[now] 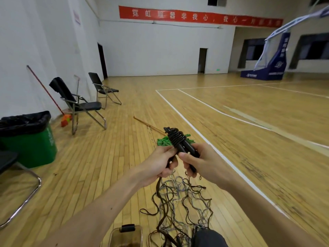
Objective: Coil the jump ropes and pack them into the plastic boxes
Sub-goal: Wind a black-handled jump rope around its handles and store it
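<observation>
Both hands hold one black jump rope point(178, 139) in front of me, its cord wound in tight turns around the two handles. My left hand point(158, 164) grips the lower part of the handles. My right hand point(201, 161) grips the handles from the right, thumb on top. A tangle of several loose ropes point(179, 207), dark brown and pale grey, lies on the wooden floor below my hands. A clear plastic box point(124, 236) with a black clip stands at the bottom edge, something brown inside it.
A green mop head point(163, 141) with a wooden stick point(147, 124) lies on the floor behind the rope. A green bin point(33, 141) and folding chairs point(80, 104) stand at left. My knee point(208, 237) shows at the bottom. A basketball stand point(274, 56) is far right.
</observation>
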`<act>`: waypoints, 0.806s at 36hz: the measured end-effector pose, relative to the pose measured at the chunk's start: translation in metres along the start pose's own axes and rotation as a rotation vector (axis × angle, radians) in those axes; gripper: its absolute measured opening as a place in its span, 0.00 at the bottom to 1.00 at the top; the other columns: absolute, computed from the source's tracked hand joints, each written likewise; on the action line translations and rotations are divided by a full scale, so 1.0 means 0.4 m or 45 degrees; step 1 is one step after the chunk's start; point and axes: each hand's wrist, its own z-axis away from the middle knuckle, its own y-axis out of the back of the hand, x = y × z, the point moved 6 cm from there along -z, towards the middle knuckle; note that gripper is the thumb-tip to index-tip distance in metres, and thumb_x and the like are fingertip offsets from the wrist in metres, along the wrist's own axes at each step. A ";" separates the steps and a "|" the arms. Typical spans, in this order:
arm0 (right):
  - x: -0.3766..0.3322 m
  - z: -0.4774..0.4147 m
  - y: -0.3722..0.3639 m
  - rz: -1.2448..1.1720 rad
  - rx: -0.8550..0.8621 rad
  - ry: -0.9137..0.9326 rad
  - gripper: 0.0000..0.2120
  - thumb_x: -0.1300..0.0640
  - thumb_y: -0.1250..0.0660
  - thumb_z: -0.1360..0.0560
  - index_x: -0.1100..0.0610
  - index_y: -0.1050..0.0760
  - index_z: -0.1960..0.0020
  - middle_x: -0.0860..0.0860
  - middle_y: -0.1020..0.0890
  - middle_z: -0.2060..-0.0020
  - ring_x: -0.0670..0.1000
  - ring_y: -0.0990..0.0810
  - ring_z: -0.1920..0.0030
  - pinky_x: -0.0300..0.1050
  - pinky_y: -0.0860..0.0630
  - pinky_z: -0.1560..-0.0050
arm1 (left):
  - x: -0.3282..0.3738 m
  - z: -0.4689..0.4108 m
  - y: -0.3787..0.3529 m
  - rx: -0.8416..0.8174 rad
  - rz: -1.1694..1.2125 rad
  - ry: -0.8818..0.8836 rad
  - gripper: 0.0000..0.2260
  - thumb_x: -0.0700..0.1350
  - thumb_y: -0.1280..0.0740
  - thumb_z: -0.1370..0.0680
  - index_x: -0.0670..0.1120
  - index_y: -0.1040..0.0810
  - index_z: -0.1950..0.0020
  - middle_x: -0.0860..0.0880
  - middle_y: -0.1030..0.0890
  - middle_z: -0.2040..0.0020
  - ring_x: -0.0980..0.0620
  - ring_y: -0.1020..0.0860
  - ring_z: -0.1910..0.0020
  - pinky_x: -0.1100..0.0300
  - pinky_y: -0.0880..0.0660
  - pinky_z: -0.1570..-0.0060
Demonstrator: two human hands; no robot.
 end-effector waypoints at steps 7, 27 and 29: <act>0.050 -0.009 0.015 0.173 0.087 -0.045 0.05 0.57 0.32 0.19 0.58 0.22 0.52 0.49 0.21 0.70 0.48 0.22 0.71 0.41 0.26 0.69 | -0.019 0.020 -0.001 0.035 -0.266 0.056 0.16 0.49 0.47 0.13 0.41 0.25 0.41 0.51 0.31 0.69 0.56 0.37 0.74 0.64 0.42 0.75; 0.184 0.032 -0.030 0.601 -0.328 -0.522 0.05 0.56 0.33 0.19 0.58 0.24 0.46 0.52 0.19 0.65 0.46 0.23 0.72 0.36 0.27 0.71 | 0.046 0.069 -0.050 -0.186 -1.770 -0.165 0.10 0.49 0.39 0.16 0.47 0.19 0.47 0.51 0.21 0.60 0.55 0.25 0.67 0.61 0.29 0.66; 0.175 0.054 -0.049 0.639 -0.499 -0.533 0.03 0.57 0.32 0.20 0.56 0.23 0.49 0.51 0.19 0.66 0.46 0.23 0.72 0.37 0.26 0.71 | 0.053 0.067 -0.046 -0.243 -1.745 -0.218 0.10 0.49 0.37 0.17 0.48 0.18 0.45 0.54 0.19 0.58 0.59 0.24 0.63 0.65 0.28 0.62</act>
